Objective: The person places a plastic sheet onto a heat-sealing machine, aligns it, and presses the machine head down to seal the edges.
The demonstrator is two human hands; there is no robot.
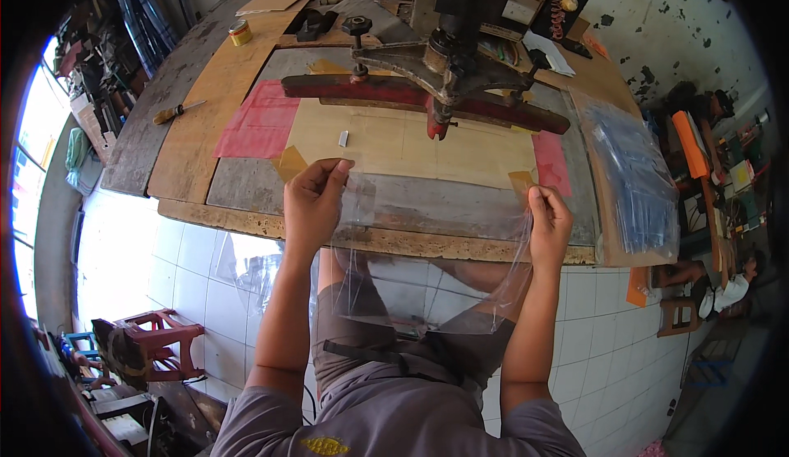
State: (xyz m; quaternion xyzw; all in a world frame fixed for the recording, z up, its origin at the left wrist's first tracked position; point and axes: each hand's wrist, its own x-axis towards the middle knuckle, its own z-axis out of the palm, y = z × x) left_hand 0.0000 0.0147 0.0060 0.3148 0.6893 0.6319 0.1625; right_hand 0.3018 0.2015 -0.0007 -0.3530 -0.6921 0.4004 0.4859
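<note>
Clear plastic sheet point(427, 243): thin, see-through, glossy, creased along the lower edge. Held stretched at the near edge of the bench point(189, 140), upper edge over the bench top, lower part hanging down over the lap.

Left hand point(312, 202): fingers bent, thumb and fingertips pinching the sheet's upper left corner. Right hand point(549, 223): fingers curled close together, pinching the upper right corner. Both forearms raised from the lower edge.

Bench: worn wood boards, patched with grey and tan panels. Pale board point(411, 140) just beyond the sheet, flanked by a red patch point(259, 120) on the left and a smaller pink patch point(552, 165) on the right. Small tan squares near each hand. Small metal piece point(343, 137) on the pale board.

Press point(448, 54): dark metal frame at the far middle, with a long red bar point(370, 91) lying across the bench from left to right.

Screwdriver point(177, 112) on the far left boards. Tape roll point(240, 33) farther back. Stack of clear bags point(637, 173) on the right end.

Floor: white tiles. Red stool point(160, 342) at near left. Bright window point(33, 153) on the left. Far wall with peeling paint. Cluttered shelves on the right.
</note>
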